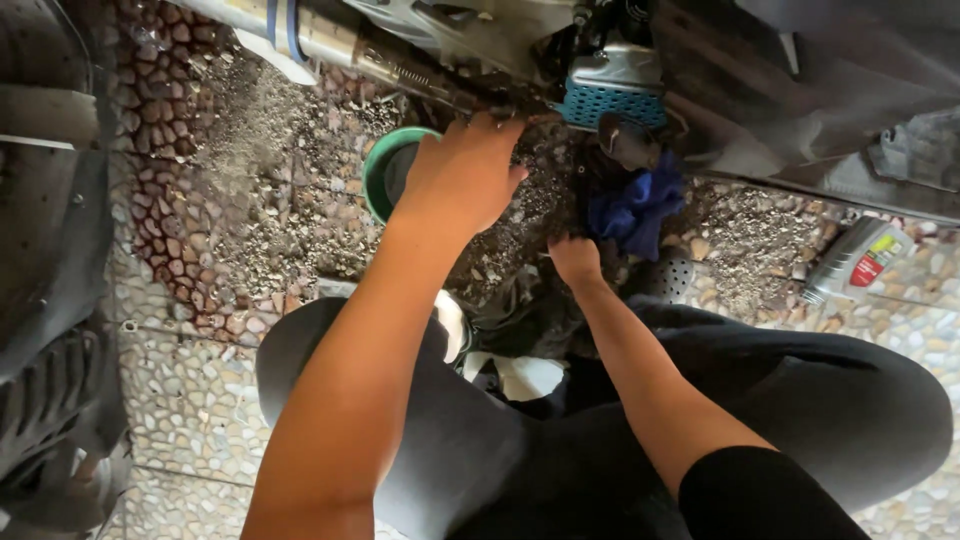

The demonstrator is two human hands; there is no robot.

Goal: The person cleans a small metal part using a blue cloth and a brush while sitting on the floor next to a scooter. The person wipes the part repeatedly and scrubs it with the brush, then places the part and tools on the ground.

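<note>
My left hand (462,175) reaches forward to the underside of a motorcycle, its fingertips on a dark part (512,105) at the end of a metal pipe with a spring (420,75). The back of the hand faces me, so its grip is hidden. A green basin (378,165) stands on the ground partly beneath it. My right hand (575,258) is lower, curled into a fist just left of a blue cloth (635,210); I cannot see anything in it. A silver and blue engine part (620,85) sits above the cloth.
A grey oil bottle (858,258) lies on the pebble-tiled floor at the right. A small metal strainer (672,272) rests near the cloth. Gravel and dirt cover the ground. A dark tyre and mudguard (45,300) fill the left edge. My knees are bent below.
</note>
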